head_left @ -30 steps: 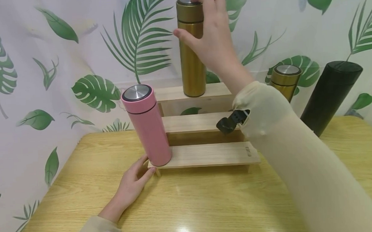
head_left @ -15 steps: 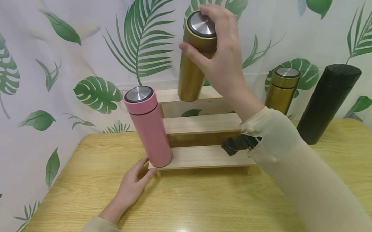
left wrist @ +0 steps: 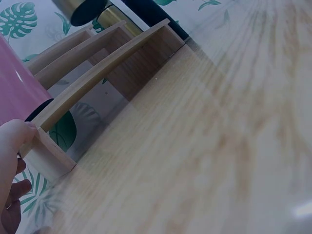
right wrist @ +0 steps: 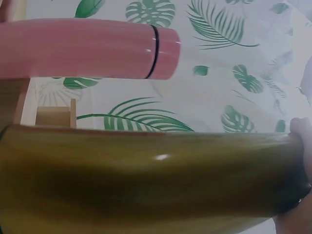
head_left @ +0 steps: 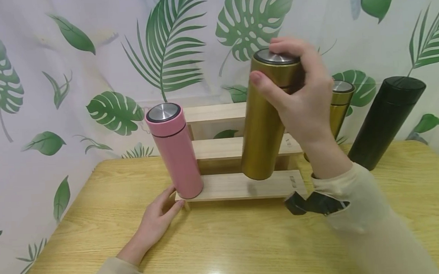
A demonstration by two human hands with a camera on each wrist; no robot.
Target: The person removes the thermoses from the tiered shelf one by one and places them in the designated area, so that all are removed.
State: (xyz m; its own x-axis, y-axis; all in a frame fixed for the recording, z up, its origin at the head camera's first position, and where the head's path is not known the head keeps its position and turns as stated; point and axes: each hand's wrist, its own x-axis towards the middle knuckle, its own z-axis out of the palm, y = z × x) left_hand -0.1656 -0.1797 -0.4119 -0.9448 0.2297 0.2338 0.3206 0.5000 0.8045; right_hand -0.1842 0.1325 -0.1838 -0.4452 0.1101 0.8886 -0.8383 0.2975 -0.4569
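Note:
My right hand holds a gold thermos bottle by its upper part, thumb on the near side and fingers over the steel-topped lid. The bottle tilts slightly and hangs in front of the three-step wooden stand, above its lowest step. In the right wrist view the gold thermos bottle fills the lower half. A pink thermos bottle stands on the left end of the lowest step. Beside its base my left hand grips the stand's left end; in the left wrist view the thumb lies at the corner.
Right of the stand is a second gold thermos bottle, partly hidden by my right hand. A black bottle stands farther right on the wooden table. Behind hangs a white leaf-print cloth.
My right hand has lifted the gold thermos bottle off the top step and brought it forward, down and to the right. My left hand and the pink bottle have stayed in place.

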